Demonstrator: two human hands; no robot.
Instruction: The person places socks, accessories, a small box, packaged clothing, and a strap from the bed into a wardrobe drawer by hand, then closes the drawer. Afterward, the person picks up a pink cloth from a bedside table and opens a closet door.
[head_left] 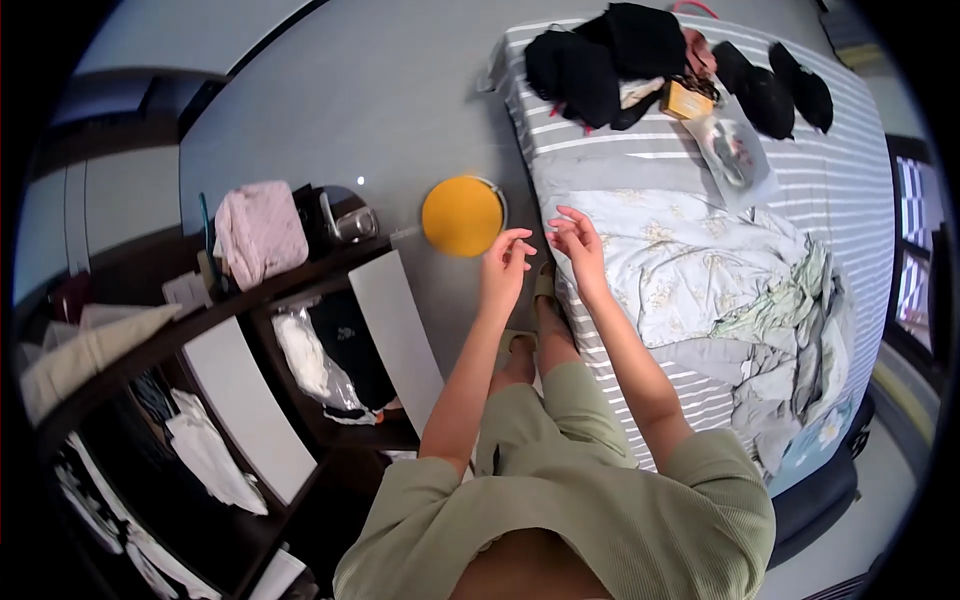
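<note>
My left hand (508,262) is held up in front of me, fingers apart and slightly curled, with nothing in it. It is over the floor, just right of a round yellow stool (462,216). My right hand (577,243) is raised beside it over the near edge of the bed, its fingers also spread and holding nothing. A gap separates the two hands. Right of my right hand, a rumpled pale floral quilt (660,250) lies on the striped bed sheet (835,190).
Black clothes (575,75), a yellow box (687,101), a clear plastic bag (735,155) and black caps (765,100) lie on the bed's far part. At left stands a dark cabinet with open white doors (395,320), folded clothes inside and a pink cloth (262,232) on top.
</note>
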